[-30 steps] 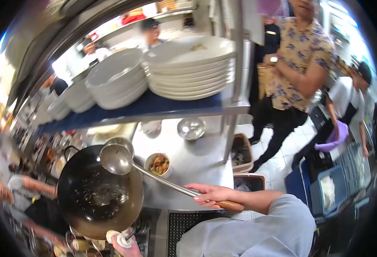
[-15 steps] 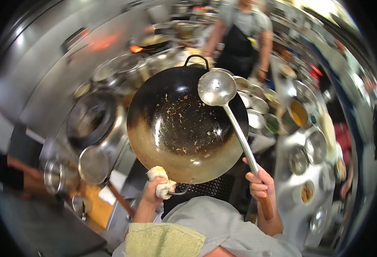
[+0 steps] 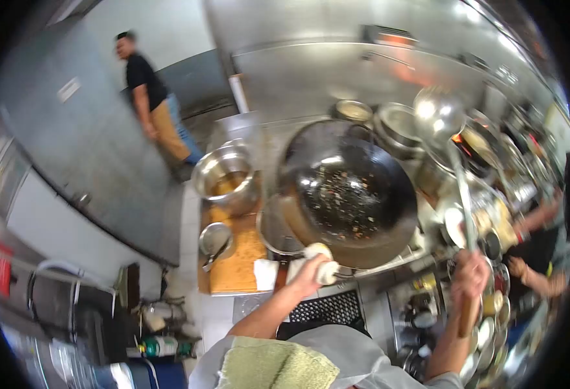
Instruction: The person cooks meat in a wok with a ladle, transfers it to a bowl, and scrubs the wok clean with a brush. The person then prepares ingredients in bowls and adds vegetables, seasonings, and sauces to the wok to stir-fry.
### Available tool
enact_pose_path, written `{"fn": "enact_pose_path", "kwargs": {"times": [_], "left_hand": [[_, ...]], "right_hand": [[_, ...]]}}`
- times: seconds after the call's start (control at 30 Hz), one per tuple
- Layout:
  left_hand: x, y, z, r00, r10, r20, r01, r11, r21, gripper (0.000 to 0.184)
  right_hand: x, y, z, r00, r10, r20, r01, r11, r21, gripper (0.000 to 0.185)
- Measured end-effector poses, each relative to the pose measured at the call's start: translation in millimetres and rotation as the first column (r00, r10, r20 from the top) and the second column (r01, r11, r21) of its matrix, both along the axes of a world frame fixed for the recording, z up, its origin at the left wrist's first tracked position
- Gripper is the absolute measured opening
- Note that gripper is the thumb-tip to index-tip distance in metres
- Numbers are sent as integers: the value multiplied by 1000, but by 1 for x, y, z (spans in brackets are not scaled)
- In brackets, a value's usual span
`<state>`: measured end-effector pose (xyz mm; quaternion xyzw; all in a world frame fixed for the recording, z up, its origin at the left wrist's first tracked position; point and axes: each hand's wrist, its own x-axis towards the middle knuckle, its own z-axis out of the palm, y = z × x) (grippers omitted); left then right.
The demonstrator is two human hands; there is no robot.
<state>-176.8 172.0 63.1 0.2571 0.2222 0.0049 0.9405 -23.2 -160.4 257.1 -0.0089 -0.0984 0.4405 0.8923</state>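
A large dark wok (image 3: 350,194) with small food bits scattered inside it is over the stove area. My left hand (image 3: 308,275) is closed around its near handle with a bunched white cloth (image 3: 326,269) in the grip. To the right of the wok, my right hand (image 3: 470,275) holds the wooden handle of a steel ladle (image 3: 461,188), whose bowl points up and away from me. The ladle looks blurred and its bowl appears apart from the wok. A yellow-green towel (image 3: 275,364) lies over the front of my grey clothing.
A steel pot (image 3: 226,178) and a small pan (image 3: 216,240) stand on a wooden board (image 3: 238,262) at the left. Behind it is a person in black (image 3: 147,91). At the right are pots, a flame and a co-worker's arms (image 3: 544,282).
The view has swung left from the plate shelf and counter to the stove and wall. The wok, cloth and ladle have come along in my hands, now over the stove area.
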Motion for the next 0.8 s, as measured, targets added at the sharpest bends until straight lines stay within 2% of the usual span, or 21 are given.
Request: {"fn": "enact_pose_path", "kwargs": {"times": [0.03, 0.07, 0.13, 0.17, 0.2, 0.23, 0.27, 0.33, 0.37, 0.4, 0.43, 0.5, 0.57, 0.6, 0.67, 0.7, 0.77, 0.8], "left_hand": [[11, 2, -4, 999, -4, 34, 7, 997, -79, 23], [22, 1, -2, 998, 54, 28, -52, 996, -67, 22], [48, -3, 0, 989, 147, 22, -144, 983, -116, 18], [63, 1, -4, 988, 154, 21, -150, 983, -109, 14], [73, 2, 2, 980, 192, 50, -185, 975, -120, 13], [85, 1, 6, 973, 224, 61, -214, 967, -140, 13], [99, 4, -2, 975, 215, 56, -205, 968, -142, 15], [122, -3, 13, 964, 265, 3, -264, 964, -19, 18], [128, -4, 19, 960, 279, -19, -279, 960, 11, 19], [135, -3, 17, 960, 279, -31, -280, 960, -22, 20], [141, -6, 24, 954, 296, -43, -297, 955, -3, 19], [158, -4, 18, 941, 329, -80, -330, 944, -3, 17], [173, -3, 23, 932, 349, -99, -349, 937, 15, 17], [180, -1, 26, 926, 363, -105, -362, 932, 24, 17], [187, 11, 16, 949, 313, -44, -313, 950, 11, 17], [190, 16, 12, 957, 290, -13, -290, 957, 1, 17], [196, 18, 18, 927, 357, -117, -357, 934, 19, 16], [202, 21, 22, 910, 380, -165, -380, 924, 32, 16]], "right_hand": [[44, 23, 13, 988, 98, 120, -101, 995, 18, 57], [105, 34, 5, 868, -48, 495, 163, 968, -192, 53], [99, 118, 74, 956, -175, 237, 252, 902, -350, 42], [106, 133, 63, 902, -72, 427, 255, 885, -389, 41], [118, 144, 36, 863, -22, 504, 222, 914, -340, 45], [123, 158, 21, 785, -50, 617, 394, 809, -436, 45], [138, 168, 6, 785, -34, 619, 413, 774, -481, 44], [184, 192, -14, 806, 22, 591, 385, 740, -552, 41], [223, 207, -25, 755, 86, 650, 371, 762, -531, 25], [265, 223, -28, 675, 161, 720, 412, 728, -548, 14], [306, 241, -28, 717, 202, 667, 328, 747, -579, 20], [377, 278, -35, 693, 381, 613, 213, 704, -678, 22], [413, 310, -37, 561, 553, 616, 418, 453, -787, 24], [419, 323, -39, 377, 688, 620, 575, 351, -739, 23], [431, 349, -40, 17, 898, 440, 844, 223, -487, 23], [445, 365, -53, -94, 921, 379, 853, 271, -445, 24], [465, 391, -72, -299, 925, 235, 852, 370, -371, 25], [470, 387, -74, -160, 926, 341, 835, 311, -453, 23]]}}
